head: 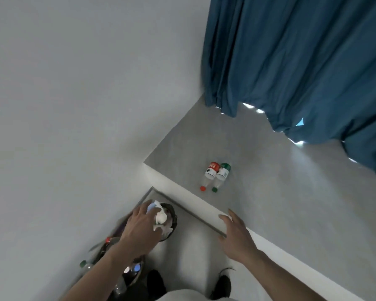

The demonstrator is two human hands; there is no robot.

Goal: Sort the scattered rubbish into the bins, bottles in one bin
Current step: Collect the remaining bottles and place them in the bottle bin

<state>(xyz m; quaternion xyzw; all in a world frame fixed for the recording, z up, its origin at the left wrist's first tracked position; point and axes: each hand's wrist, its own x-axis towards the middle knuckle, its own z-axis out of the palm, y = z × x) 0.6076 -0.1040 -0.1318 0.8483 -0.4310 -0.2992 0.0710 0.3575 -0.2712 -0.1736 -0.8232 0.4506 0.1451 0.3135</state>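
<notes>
Two bottles [215, 177] on raised floor [269, 192], blue curtain [302, 61] behind

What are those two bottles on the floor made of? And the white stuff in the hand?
The two bottles look like clear plastic: see-through bodies, coloured caps, printed labels. The white stuff gripped by the left hand looks like crumpled tissue or paper, soft and matte; it is too blurred to be sure.

I stand on a pale floor [191, 257]. Beyond its white edge, a raised grey platform [269, 192] carries two bottles lying side by side and touching: a red-capped bottle [209, 175] and a green-capped bottle [221, 177], caps toward me.
</notes>
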